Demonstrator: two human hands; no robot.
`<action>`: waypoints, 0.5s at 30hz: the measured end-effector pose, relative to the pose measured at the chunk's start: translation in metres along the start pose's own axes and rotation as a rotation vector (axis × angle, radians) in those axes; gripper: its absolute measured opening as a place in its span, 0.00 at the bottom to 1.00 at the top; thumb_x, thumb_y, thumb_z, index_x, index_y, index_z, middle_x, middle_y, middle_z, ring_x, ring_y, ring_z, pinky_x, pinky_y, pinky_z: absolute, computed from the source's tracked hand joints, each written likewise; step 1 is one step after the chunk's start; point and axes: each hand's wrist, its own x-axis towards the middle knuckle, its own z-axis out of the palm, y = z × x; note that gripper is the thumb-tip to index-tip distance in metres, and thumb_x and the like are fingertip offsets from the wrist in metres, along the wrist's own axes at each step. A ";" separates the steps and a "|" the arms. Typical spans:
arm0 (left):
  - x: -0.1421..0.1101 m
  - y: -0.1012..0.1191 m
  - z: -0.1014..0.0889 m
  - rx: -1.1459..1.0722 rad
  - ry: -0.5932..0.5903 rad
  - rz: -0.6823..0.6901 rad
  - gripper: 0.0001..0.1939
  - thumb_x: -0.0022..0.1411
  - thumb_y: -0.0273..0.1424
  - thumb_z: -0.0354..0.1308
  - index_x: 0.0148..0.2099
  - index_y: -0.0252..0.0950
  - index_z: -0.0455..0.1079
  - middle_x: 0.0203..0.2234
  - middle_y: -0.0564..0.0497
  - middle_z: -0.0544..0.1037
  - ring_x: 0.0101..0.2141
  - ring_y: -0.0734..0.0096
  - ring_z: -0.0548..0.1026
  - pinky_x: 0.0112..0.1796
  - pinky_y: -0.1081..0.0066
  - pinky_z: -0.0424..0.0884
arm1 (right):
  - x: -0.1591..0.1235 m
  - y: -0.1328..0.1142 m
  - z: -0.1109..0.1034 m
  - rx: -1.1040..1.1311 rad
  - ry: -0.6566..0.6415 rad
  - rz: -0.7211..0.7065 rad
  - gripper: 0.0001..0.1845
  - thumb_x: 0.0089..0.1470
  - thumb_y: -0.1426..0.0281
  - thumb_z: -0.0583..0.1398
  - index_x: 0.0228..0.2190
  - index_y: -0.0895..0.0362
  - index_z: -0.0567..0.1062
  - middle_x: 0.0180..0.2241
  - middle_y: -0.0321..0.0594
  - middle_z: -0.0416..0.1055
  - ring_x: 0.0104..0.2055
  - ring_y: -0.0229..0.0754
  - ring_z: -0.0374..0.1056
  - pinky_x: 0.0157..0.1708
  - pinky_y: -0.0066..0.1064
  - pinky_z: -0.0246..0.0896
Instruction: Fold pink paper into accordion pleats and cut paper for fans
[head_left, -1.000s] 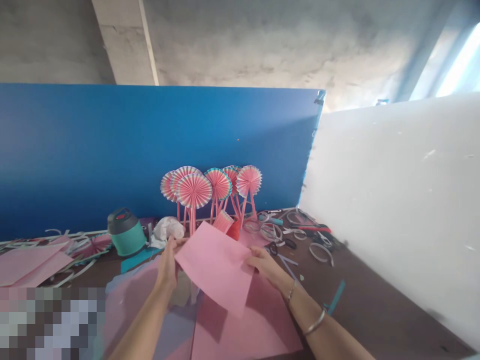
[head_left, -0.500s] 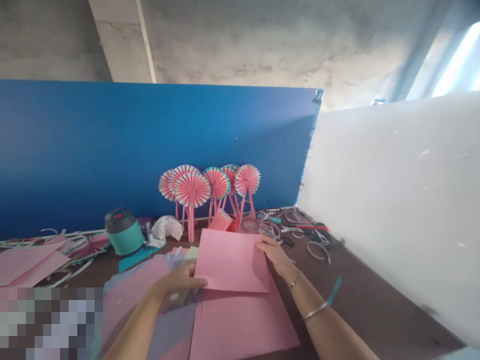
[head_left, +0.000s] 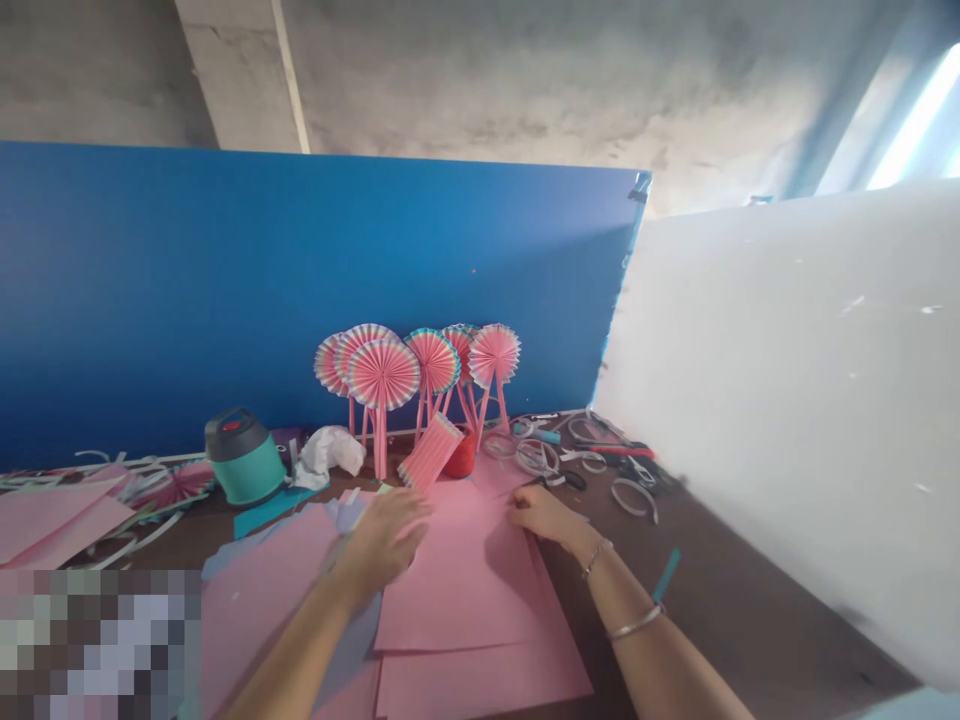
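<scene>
A sheet of pink paper (head_left: 454,600) lies in front of me on a larger pink sheet (head_left: 487,685), their edges not quite lined up. My left hand (head_left: 382,540) is over its left edge, thumb and fingers apart. At the far right corner, my right hand (head_left: 549,517) has thumb and fingertips pinched together on the paper's edge. Just beyond the sheet, a folded pleated pink paper piece (head_left: 432,452) leans by a red spool (head_left: 460,455). Left of my left hand are loose pink and lilac sheets (head_left: 270,570).
Several round pink paper fans (head_left: 382,374) stand against the blue partition (head_left: 187,270). A teal and black container (head_left: 246,460) and crumpled white tissue (head_left: 328,452) are at the left. Scissors (head_left: 574,468) and paper strip loops (head_left: 538,456) lie by the white wall (head_left: 787,400).
The raised pink sheet has come down toward me onto the larger one, uncovering the pleated piece and red spool. My left hand has moved up and loosened from its lower left corner.
</scene>
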 end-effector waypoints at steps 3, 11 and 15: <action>-0.003 0.009 0.010 0.030 -0.293 0.057 0.24 0.57 0.42 0.54 0.56 0.46 0.66 0.59 0.50 0.64 0.59 0.58 0.58 0.58 0.55 0.50 | 0.000 0.002 -0.003 -0.034 -0.024 -0.025 0.06 0.37 0.75 0.54 0.14 0.59 0.68 0.14 0.28 0.56 0.20 0.31 0.49 0.21 0.24 0.40; -0.005 -0.015 0.003 0.344 -0.161 -0.168 0.30 0.51 0.16 0.45 0.55 0.41 0.68 0.56 0.50 0.67 0.58 0.63 0.60 0.58 0.56 0.49 | 0.004 0.008 -0.005 -0.018 -0.008 -0.036 0.07 0.36 0.75 0.52 0.16 0.59 0.70 0.16 0.31 0.60 0.23 0.34 0.53 0.25 0.26 0.46; -0.007 -0.022 0.001 0.465 0.054 -0.434 0.31 0.49 0.17 0.47 0.56 0.41 0.66 0.55 0.46 0.68 0.56 0.57 0.62 0.55 0.54 0.53 | 0.004 0.003 -0.006 0.052 0.037 -0.043 0.10 0.40 0.71 0.53 0.25 0.60 0.73 0.21 0.33 0.65 0.25 0.35 0.58 0.27 0.26 0.52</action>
